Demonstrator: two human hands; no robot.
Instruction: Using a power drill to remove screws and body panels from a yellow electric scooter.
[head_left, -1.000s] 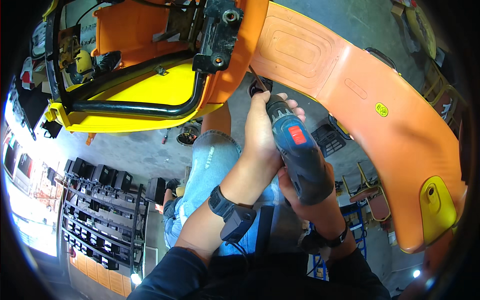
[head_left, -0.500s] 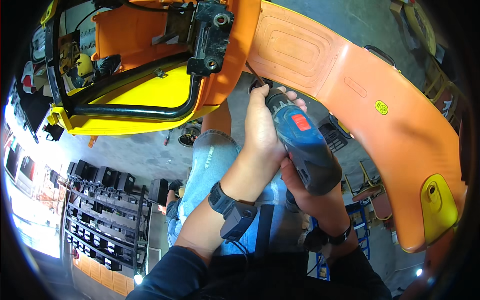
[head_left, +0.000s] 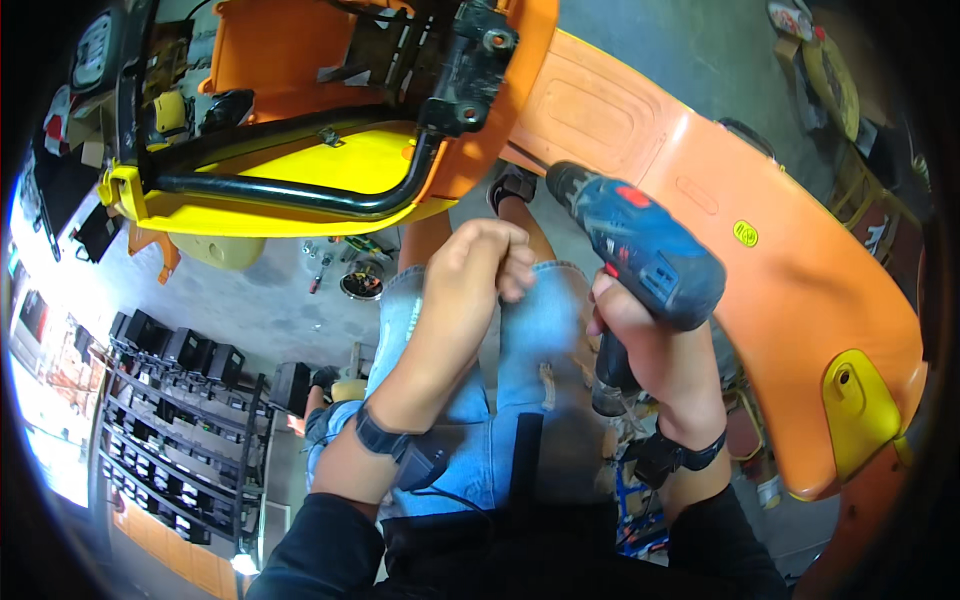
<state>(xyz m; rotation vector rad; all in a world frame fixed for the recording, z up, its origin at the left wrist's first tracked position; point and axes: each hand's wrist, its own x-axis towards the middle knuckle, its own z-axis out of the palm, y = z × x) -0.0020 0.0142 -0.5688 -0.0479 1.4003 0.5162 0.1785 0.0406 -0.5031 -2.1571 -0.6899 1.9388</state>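
My right hand (head_left: 640, 320) is wrapped round the handle of a blue and black cordless drill (head_left: 655, 245) with red buttons. Its chuck points up and left, close to the edge of a large orange plastic body panel (head_left: 770, 270). Away from the drill, over my lap, my left hand (head_left: 475, 260) has its fingers curled in; whatever they may hold is hidden. Beyond it to the upper left lies a black tubular frame (head_left: 280, 190) joined to yellow and orange panels, with a black metal bracket (head_left: 470, 75) at its right end.
A yellow plate (head_left: 860, 410) is set on the orange panel's near right end. Small hand tools (head_left: 320, 270) and a round tray of parts (head_left: 362, 280) lie on the floor. At the lower left stands a rack (head_left: 185, 450) carrying several black parts. A person's leg shows beside it.
My left hand has come off the front of the drill and moved left and down, its fingers curling in. The drill in my right hand has shifted right and slightly up.
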